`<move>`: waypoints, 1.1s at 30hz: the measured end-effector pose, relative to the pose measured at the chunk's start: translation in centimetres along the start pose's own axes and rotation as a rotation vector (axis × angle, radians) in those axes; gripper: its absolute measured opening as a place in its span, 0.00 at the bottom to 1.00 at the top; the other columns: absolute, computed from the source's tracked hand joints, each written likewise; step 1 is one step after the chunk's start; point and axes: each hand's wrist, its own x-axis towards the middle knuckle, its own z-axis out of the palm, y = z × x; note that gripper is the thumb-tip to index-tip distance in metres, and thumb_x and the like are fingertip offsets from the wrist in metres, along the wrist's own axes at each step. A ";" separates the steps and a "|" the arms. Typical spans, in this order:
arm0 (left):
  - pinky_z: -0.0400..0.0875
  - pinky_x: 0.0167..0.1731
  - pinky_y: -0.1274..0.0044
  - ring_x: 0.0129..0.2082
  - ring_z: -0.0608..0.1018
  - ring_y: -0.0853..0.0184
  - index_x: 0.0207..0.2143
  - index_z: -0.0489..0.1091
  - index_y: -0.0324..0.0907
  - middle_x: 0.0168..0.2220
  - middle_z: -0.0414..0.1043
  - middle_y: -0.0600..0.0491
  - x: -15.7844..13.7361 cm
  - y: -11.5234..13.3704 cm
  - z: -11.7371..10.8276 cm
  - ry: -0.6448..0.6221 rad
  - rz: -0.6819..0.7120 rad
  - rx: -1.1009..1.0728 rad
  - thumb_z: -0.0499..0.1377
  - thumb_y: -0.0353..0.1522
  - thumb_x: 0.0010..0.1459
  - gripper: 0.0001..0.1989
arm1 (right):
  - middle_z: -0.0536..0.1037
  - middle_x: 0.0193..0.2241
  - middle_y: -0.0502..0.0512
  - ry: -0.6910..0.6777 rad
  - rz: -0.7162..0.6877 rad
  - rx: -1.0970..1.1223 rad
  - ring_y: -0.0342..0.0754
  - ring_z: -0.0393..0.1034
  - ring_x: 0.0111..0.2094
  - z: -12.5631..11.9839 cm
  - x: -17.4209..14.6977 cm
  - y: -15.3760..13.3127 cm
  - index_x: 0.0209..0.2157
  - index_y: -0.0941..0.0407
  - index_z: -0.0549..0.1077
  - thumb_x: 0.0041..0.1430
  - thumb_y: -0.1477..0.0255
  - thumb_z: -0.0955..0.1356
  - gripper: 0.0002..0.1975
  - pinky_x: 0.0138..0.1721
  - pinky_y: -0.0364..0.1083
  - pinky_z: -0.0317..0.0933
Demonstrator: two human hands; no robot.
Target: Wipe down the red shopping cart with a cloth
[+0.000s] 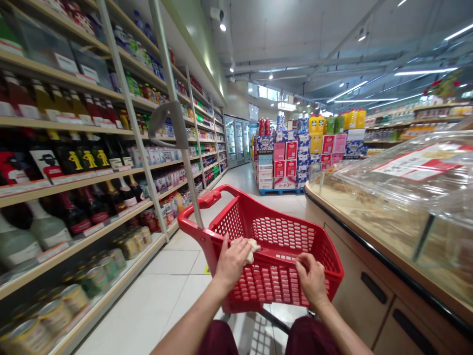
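Note:
A red plastic shopping cart (284, 227) with perforated sides stands right in front of me. A pale cloth (252, 250) is held under the fingers of my left hand (234, 260), against the cart's near top rim, toward the handle end. My right hand (312, 278) is at the same near side, further along to the right, its fingers curled with thumb and fingertips close together. Whether anything small is between those fingertips I cannot make out. A grey metal pole (185, 162) with a grey plastic piece rises from the cart's handle end.
Shelves of bottles and cans (74, 192) run along the left. On the right is a wooden counter (354, 251) with clear plastic covers (424, 162). Stacked drink boxes (284, 165) stand on a blue pallet ahead, with glass-door fridges (236, 138) behind. White floor tiles (162, 286) lie beneath.

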 end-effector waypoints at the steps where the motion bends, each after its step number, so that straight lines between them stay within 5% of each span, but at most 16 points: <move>1: 0.35 0.58 0.63 0.46 0.71 0.69 0.42 0.67 0.48 0.45 0.71 0.56 -0.3 -0.2 -0.3 0.017 0.004 0.009 0.46 0.25 0.56 0.16 | 0.75 0.25 0.51 -0.002 -0.002 -0.018 0.48 0.69 0.28 -0.1 0.0 0.0 0.30 0.55 0.65 0.50 0.63 0.60 0.10 0.38 0.50 0.55; 6: 0.31 0.56 0.59 0.46 0.71 0.64 0.44 0.66 0.45 0.46 0.70 0.50 -1.3 -3.7 -3.1 0.130 -0.182 0.153 0.46 0.28 0.57 0.15 | 0.75 0.25 0.52 0.010 -0.021 -0.056 0.48 0.68 0.26 -0.2 -0.1 -0.2 0.32 0.56 0.66 0.50 0.62 0.60 0.12 0.37 0.51 0.55; 12: 0.36 0.57 0.62 0.47 0.70 0.67 0.43 0.66 0.49 0.45 0.71 0.55 -1.4 0.3 -0.3 0.053 -0.037 0.032 0.47 0.25 0.55 0.17 | 0.75 0.25 0.52 -0.025 -0.006 0.065 0.49 0.70 0.28 0.0 0.0 -0.7 0.33 0.55 0.65 0.50 0.64 0.60 0.10 0.37 0.50 0.58; 14: 0.36 0.57 0.63 0.47 0.70 0.68 0.43 0.66 0.50 0.45 0.71 0.55 -1.3 -0.1 -0.3 0.051 -0.030 0.029 0.47 0.24 0.55 0.18 | 0.76 0.25 0.52 -0.022 0.006 0.086 0.49 0.70 0.28 0.0 0.1 -0.8 0.33 0.55 0.65 0.50 0.65 0.60 0.10 0.37 0.50 0.59; 19: 0.35 0.55 0.56 0.47 0.70 0.62 0.44 0.66 0.47 0.47 0.69 0.50 -1.2 -3.0 -2.2 0.113 -0.258 0.126 0.46 0.26 0.56 0.17 | 0.75 0.24 0.52 -0.018 0.017 0.070 0.49 0.70 0.27 0.0 0.2 -1.0 0.31 0.55 0.66 0.50 0.64 0.60 0.11 0.34 0.49 0.60; 25: 0.34 0.57 0.63 0.48 0.70 0.68 0.44 0.66 0.49 0.45 0.71 0.55 -1.4 1.1 0.4 0.058 0.052 0.029 0.47 0.25 0.55 0.17 | 0.76 0.25 0.52 -0.045 0.012 0.080 0.49 0.71 0.28 0.1 0.0 -0.9 0.32 0.55 0.65 0.51 0.64 0.60 0.10 0.38 0.51 0.59; 30: 0.35 0.56 0.57 0.47 0.70 0.63 0.45 0.65 0.46 0.47 0.69 0.49 -1.0 -2.2 -1.1 0.114 -0.239 0.090 0.45 0.26 0.56 0.17 | 0.76 0.27 0.53 -0.040 0.005 0.062 0.49 0.71 0.30 0.3 -0.2 -0.6 0.33 0.55 0.65 0.51 0.63 0.61 0.11 0.40 0.52 0.57; 33: 0.36 0.57 0.59 0.47 0.70 0.65 0.45 0.65 0.48 0.46 0.70 0.52 -1.1 -0.7 -0.6 0.089 -0.200 0.077 0.46 0.26 0.56 0.17 | 0.76 0.27 0.53 -0.027 -0.002 0.044 0.50 0.71 0.30 0.3 -0.3 -0.6 0.33 0.56 0.66 0.51 0.62 0.61 0.12 0.40 0.53 0.57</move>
